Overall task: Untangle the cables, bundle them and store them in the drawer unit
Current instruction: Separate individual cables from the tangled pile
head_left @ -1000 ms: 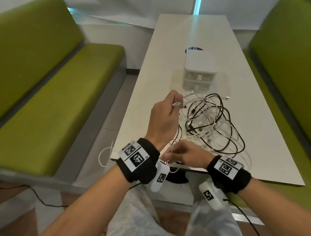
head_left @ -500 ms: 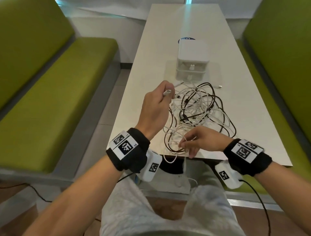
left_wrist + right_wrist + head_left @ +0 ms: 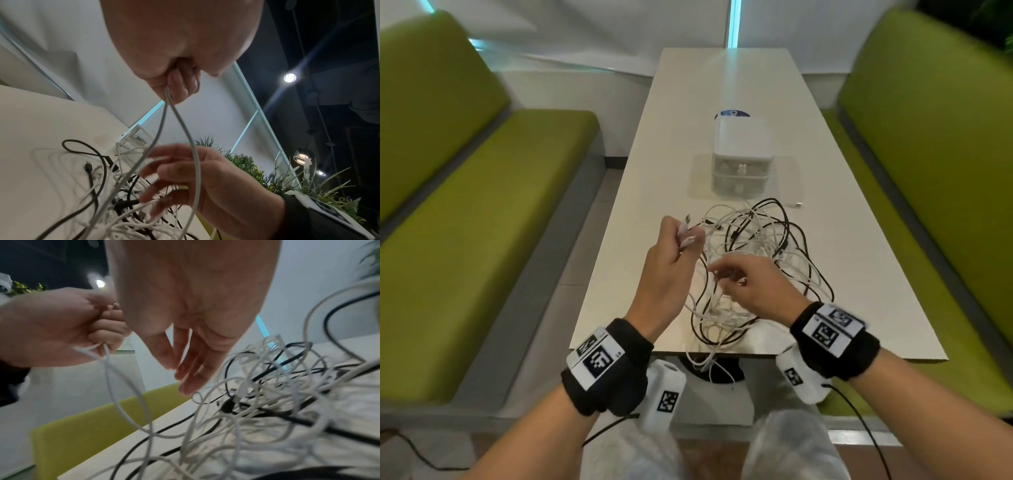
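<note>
Item: white cable (image 3: 180, 123), both ends now pinched in raised left hand (image 3: 671, 260), 2 strands hanging into the tangle (image 3: 753, 260) on table (image 3: 654, 171); 1 s ago only 1 end was held. Right hand (image 3: 753, 284), fingers loosely spread and holding nothing, has moved up from the table edge into the tangle. Judged: 1 cable nearly freed. Drawer unit (image 3: 741, 161) closed, beyond the tangle.
</note>
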### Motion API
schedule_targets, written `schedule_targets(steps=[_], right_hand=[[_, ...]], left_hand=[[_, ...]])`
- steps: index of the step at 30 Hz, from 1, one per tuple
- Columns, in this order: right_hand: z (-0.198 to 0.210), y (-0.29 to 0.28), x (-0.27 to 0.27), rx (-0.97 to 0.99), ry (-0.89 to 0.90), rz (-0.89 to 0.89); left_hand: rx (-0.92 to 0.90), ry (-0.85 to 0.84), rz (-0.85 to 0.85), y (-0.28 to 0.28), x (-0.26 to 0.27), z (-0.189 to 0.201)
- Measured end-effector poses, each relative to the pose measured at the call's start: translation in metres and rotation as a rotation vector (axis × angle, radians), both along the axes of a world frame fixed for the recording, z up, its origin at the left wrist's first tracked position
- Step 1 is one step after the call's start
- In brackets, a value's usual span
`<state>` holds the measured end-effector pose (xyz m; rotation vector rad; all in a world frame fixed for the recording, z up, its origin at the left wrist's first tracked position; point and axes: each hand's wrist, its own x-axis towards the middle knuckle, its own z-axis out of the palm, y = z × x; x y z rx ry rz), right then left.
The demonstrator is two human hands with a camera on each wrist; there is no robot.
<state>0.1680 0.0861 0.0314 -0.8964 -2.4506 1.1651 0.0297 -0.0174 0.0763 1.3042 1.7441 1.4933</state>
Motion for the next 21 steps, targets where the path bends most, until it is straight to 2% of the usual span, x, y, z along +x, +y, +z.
schedule_targets(steps=[2, 6, 12, 16, 18, 20, 21], right_hand=[[-0.003, -0.007, -0.011, -0.084, 0.06, 0.135], [-0.005, -0.017, -0.031, -0.403, 0.097, 0.292], [-0.008, -0.008, -0.028, -0.412, 0.089, 0.249], [-0.017, -0.008, -0.018, -0.196, -0.042, 0.271], [-0.021, -0.004, -0.01, -0.121, -0.045, 0.236], [-0.021, 0.002, -0.004, -0.017, -0.029, 0.176], [-0.02, 0.005, -0.003, 0.044, -0.029, 0.146]], left_hand=[[0.002, -0.074, 0.014, 0.002, -0.005, -0.005], [0.004, -0.385, -0.002, 0.008, -0.012, -0.009], [-0.052, -0.486, -0.085, 0.015, -0.027, -0.014], [-0.043, -0.434, -0.121, 0.015, -0.032, -0.007], [-0.01, -0.398, -0.118, 0.015, -0.041, 0.004], [-0.043, -0.28, -0.116, 0.019, -0.048, 0.009], [-0.074, -0.161, -0.125, 0.021, -0.047, 0.009]])
